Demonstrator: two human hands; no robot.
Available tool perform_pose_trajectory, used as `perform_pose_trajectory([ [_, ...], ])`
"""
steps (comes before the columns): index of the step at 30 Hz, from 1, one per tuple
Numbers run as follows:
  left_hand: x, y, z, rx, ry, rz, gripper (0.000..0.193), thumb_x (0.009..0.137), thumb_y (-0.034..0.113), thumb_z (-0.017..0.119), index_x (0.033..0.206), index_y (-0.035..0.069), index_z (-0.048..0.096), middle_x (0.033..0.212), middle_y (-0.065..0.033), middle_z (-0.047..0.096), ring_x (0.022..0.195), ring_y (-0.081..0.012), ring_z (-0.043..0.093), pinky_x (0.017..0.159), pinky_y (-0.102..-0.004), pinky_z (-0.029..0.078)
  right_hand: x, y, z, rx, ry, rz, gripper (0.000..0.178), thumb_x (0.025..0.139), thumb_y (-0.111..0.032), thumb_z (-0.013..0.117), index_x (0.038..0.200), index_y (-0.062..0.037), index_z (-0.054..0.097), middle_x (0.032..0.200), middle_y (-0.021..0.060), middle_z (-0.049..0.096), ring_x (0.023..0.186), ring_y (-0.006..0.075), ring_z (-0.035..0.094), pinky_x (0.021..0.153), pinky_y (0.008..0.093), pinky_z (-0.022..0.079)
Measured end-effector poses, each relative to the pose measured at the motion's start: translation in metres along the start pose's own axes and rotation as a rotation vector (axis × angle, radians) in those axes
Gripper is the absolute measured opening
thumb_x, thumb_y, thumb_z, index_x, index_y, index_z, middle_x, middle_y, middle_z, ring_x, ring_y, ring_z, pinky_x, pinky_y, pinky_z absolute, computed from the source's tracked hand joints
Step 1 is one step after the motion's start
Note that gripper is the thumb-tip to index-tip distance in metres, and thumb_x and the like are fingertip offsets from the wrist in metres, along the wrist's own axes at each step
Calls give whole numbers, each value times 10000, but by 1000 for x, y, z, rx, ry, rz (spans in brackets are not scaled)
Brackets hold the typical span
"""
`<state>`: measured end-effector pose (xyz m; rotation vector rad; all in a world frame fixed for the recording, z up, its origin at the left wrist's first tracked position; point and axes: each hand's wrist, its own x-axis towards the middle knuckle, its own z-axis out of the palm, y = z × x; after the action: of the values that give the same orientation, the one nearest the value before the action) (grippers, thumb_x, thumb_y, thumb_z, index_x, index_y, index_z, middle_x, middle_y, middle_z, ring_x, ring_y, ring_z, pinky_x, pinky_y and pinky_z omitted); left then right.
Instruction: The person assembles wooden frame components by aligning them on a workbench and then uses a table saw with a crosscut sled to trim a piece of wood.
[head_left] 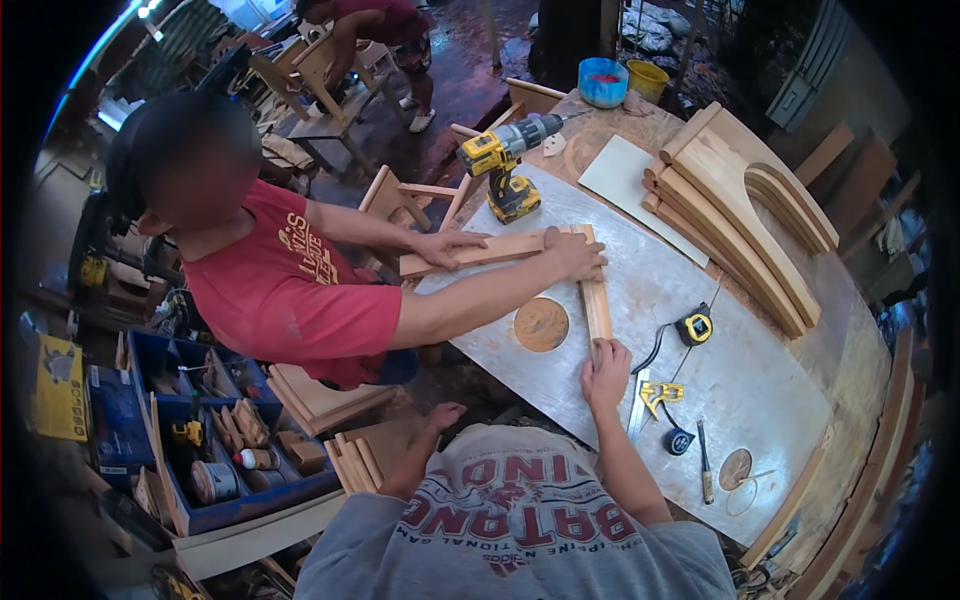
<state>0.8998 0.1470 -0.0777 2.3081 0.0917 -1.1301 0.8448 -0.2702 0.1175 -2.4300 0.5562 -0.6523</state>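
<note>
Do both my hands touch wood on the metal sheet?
No, your right hand touches the wooden strip, but your left hand is off the metal sheet.

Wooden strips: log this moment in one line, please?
right hand: gripping wooden strip | left hand: nothing visibly held | co-worker's hand: at its corner with second strip | yellow drill: upright on grey sheet

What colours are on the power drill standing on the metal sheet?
Yellow, black and grey; the drill shows best in the head view.

It's a woodworking workshop. Stacked curved boards (715, 150), a cordless drill (503, 152) and a blue bin (250, 510) (divided into compartments) show it.
</note>
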Motion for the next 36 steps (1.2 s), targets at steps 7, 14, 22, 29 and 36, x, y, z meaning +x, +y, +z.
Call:
perform_pose_trajectory([
  [7, -3, -9, 7, -68, -16, 2, 413, 944, 437, 626, 1217, 158, 761, 1240, -132, 737, 1187, -298, 680, 1035, -402, 503, -1, 0, 1, -8, 10, -21, 436, 739, -42, 670, 1173, -71, 650, 1154, 171, 584, 1091, 388, 550, 957, 489, 472],
  [14, -10, -12, 13, -112, 54, 66, 392, 940, 414, 633, 1200, 152, 767, 1197, -140, 749, 1145, -288, 699, 1008, -393, 516, -3, 0, 2, -15, 19, -45, 427, 748, -43, 659, 1174, -69, 648, 1164, 176, 584, 1092, 395, 547, 969, 491, 467],
  [22, -19, -11, 13, -141, 66, 58, 365, 945, 365, 643, 1176, 112, 769, 1160, -136, 762, 1093, -260, 716, 977, -374, 530, -4, -2, 2, 1, 18, -23, 422, 750, -46, 658, 1171, -71, 651, 1169, 172, 586, 1110, 389, 544, 981, 486, 463],
  [29, -28, -5, 7, -140, 66, 79, 359, 938, 358, 647, 1172, 115, 772, 1155, -138, 763, 1094, -263, 718, 976, -372, 531, -4, -1, 2, -13, 35, -37, 426, 746, -42, 662, 1170, -71, 657, 1171, 167, 588, 1115, 386, 546, 992, 481, 468],
  [36, -32, -4, 7, -120, 87, 61, 375, 925, 376, 646, 1176, 127, 771, 1172, -143, 757, 1118, -274, 710, 992, -377, 521, -6, -1, 4, -17, 41, -30, 426, 745, -39, 665, 1169, -74, 659, 1167, 165, 591, 1114, 385, 549, 989, 476, 473],
])
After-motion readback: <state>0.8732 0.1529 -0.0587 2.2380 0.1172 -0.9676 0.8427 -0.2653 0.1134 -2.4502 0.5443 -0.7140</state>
